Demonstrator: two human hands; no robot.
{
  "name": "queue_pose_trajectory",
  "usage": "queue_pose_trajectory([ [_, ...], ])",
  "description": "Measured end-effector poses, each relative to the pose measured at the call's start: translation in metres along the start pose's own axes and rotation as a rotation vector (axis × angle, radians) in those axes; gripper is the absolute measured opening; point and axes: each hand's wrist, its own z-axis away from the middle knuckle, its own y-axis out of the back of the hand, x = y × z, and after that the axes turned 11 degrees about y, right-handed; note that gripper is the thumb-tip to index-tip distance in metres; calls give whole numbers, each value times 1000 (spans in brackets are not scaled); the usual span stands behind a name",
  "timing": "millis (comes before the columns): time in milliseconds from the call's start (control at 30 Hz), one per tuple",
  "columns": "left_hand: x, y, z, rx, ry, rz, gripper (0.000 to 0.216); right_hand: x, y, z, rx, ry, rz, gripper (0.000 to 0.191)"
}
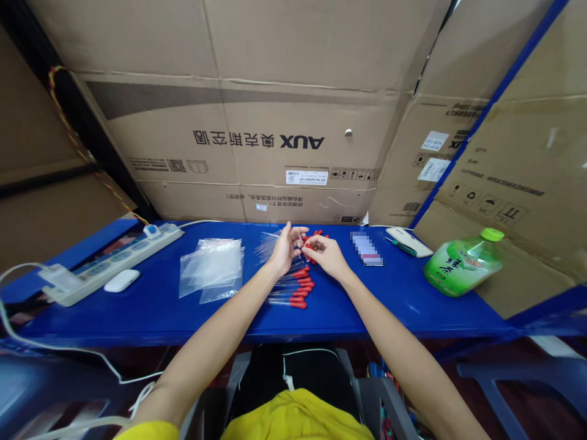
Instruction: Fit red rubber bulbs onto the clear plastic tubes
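My left hand (285, 249) is raised over the middle of the blue table, its thumb up and fingers bent around a thin clear dropper tube (301, 239). My right hand (326, 254) meets it from the right, thumb and fingertips pinched on the red rubber bulb (310, 247) at the tube's end. The fingers partly hide this dropper. Below the hands, several finished droppers (298, 294) lie in a row, red bulbs to the right. Loose clear tubes (266, 245) are spread behind my left hand, and more red bulbs (318, 233) lie behind my right.
Clear plastic bags (213, 269) are stacked on the left, near a white earbud case (121, 280) and a power strip (114, 263). On the right are a phone (366, 249), a green screwdriver (403, 246) on a white object, and a green tea bottle (462, 264). Cardboard walls (257, 110) enclose the table.
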Motion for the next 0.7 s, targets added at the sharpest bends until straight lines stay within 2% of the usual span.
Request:
queue_pose_trajectory([
  [133,-1,-3,2,-138,32,-18,49,-6,5,-1,56,-48,-67,35],
  [300,-2,-4,2,-193,-24,21,50,-5,5,-1,103,-20,-51,35],
  [433,0,-6,5,-191,-102,117,49,-3,6,-3,127,27,-17,33],
  [567,7,-8,9,-143,-185,206,48,-2,8,-3,138,-25,2,34],
  [700,11,-10,14,-144,-147,233,47,-1,6,-3,147,-24,-3,36],
])
